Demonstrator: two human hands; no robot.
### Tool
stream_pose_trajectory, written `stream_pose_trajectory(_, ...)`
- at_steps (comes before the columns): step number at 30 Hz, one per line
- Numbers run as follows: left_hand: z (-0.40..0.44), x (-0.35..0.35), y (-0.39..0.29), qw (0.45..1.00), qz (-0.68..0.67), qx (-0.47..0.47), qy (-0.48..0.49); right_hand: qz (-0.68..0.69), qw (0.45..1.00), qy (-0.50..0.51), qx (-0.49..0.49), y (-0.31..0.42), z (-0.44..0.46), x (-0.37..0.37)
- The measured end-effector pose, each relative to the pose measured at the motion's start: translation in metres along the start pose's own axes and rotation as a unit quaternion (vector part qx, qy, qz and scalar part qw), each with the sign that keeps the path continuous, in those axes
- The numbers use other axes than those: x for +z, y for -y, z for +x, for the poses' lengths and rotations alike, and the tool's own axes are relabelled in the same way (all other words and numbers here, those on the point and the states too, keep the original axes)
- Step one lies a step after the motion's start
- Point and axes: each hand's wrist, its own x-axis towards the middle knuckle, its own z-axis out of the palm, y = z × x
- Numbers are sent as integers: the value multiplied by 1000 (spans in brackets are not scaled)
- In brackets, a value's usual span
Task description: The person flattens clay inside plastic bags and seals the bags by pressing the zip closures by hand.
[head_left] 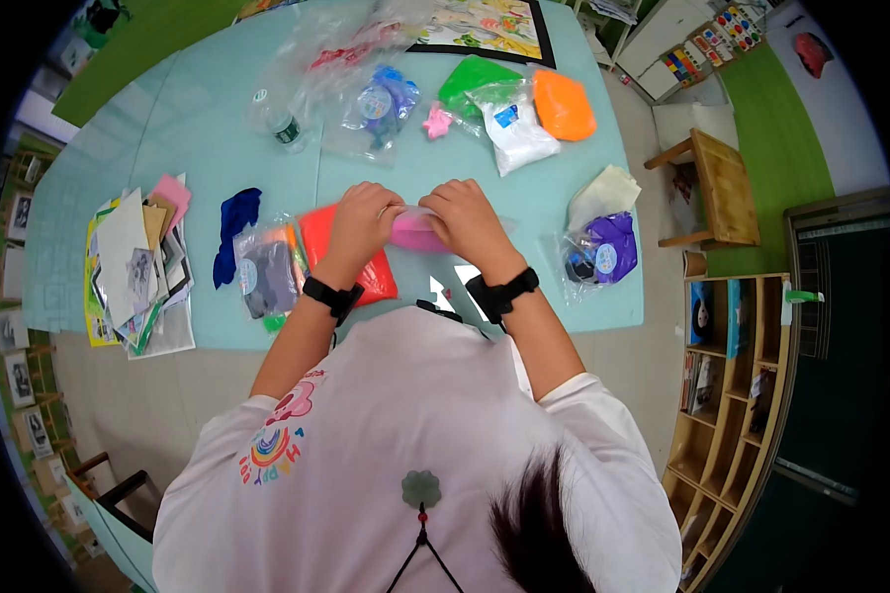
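Both hands are close together over the near part of the table, at a pink packet (417,233) in clear plastic. My left hand (366,219) is closed on the packet's left upper edge, with its fingertips pinched. On the other side my right hand (465,219) grips the right upper edge, fingers bent. Beneath my left wrist lies a red-orange packet (371,277). Left of that are a bag with a dark grey block (265,280) and a dark blue piece (235,225). A small pink lump (437,121) sits beyond the hands.
Papers (138,267) are stacked at the left of the table (89,198). Farther back are a bottle (285,128), a blue bag (384,102), a white bag (516,128), an orange packet (564,106) and a green one (473,81). A purple bag (611,247) lies right.
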Motion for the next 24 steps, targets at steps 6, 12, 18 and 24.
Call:
stream_pose_trajectory(6, -7, -5, 15, 1000, 1, -14, -28, -28, 998, -22, 42, -15, -2, -2)
stream_pose_trajectory(12, -15, -9, 20, 999, -11, -32, -4, 31, 990, -20, 138, -43, -45, -22)
stream_pose_trajectory(18, -21, -1, 44, 969, -180, -171, -16, 302, 893, -46, 330, -67, -77, -9)
stream_pose_trajectory(24, -54, 65, 96, 895, -368, -247, 57, 387, 880, 3, 275, -106, -88, 73)
